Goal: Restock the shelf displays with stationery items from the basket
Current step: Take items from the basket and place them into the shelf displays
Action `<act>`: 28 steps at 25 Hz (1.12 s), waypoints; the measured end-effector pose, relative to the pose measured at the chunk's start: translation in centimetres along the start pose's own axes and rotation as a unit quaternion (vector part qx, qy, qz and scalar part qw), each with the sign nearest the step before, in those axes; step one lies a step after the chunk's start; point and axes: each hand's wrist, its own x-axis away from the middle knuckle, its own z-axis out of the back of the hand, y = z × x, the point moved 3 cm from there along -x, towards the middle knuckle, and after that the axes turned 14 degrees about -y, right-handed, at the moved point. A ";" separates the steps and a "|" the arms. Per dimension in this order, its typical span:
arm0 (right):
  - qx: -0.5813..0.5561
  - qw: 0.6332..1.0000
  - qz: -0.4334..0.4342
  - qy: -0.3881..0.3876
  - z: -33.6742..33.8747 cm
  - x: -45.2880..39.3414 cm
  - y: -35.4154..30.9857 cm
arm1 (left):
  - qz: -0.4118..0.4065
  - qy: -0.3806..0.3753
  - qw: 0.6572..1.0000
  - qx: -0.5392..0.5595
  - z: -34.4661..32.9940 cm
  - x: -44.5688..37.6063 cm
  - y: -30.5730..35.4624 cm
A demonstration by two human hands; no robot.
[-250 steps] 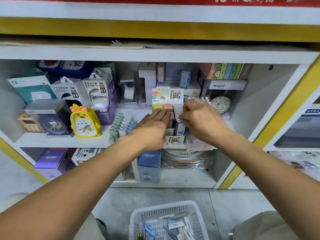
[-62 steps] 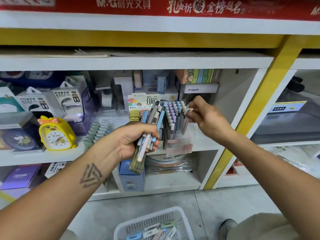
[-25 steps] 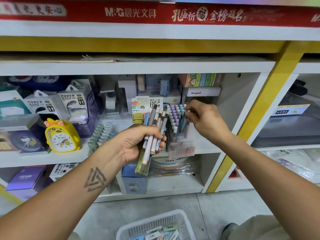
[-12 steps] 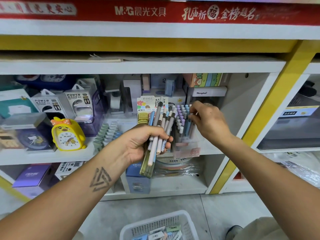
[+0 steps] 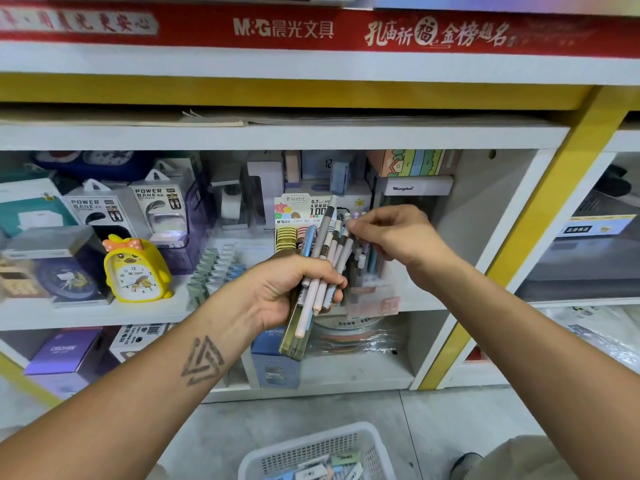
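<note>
Two hands [image 5: 291,289], one basket [image 5: 311,455], one duck clock [image 5: 136,271], two power-bank boxes [image 5: 157,206].

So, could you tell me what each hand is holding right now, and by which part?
The left hand grips a bundle of pens around their lower shafts. The right hand pinches the top end of one pen from that bundle.
</note>
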 end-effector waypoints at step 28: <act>0.363 0.925 0.114 0.024 2.4 1.5 1.6 | -0.039 0.051 0.998 0.002 1.0 -0.6 0.2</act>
